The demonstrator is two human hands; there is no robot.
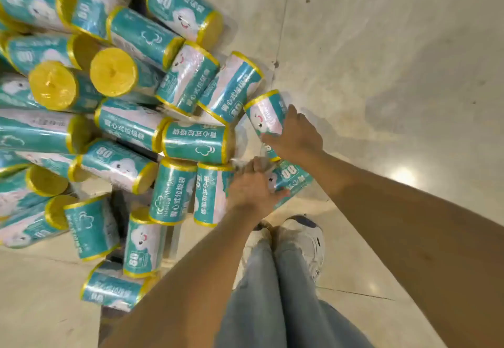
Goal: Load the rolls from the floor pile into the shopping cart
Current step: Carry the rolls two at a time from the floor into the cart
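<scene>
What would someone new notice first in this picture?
The sprawling pile of teal rolls with yellow ends fills the left half of the view, on a pale floor. At its right edge both hands reach in: the right hand grips an outlying roll, the left hand touches another roll just below, its grip unclear.

— What covers the teal cylindrical rolls with yellow ends (188, 87)?
— Thin clear plastic film, glossy and crinkled, with printed labels under it. The yellow ends look like tightly wound shiny plastic.
— And the pale beige tiled floor (381, 47)?
— Smooth, polished and stone-like, glossy enough to mirror a light at the right.
— Nearer?
— Light blue denim trousers (272, 293), matt woven cloth; a white shoe (305, 238), matt and scuffed.
</scene>
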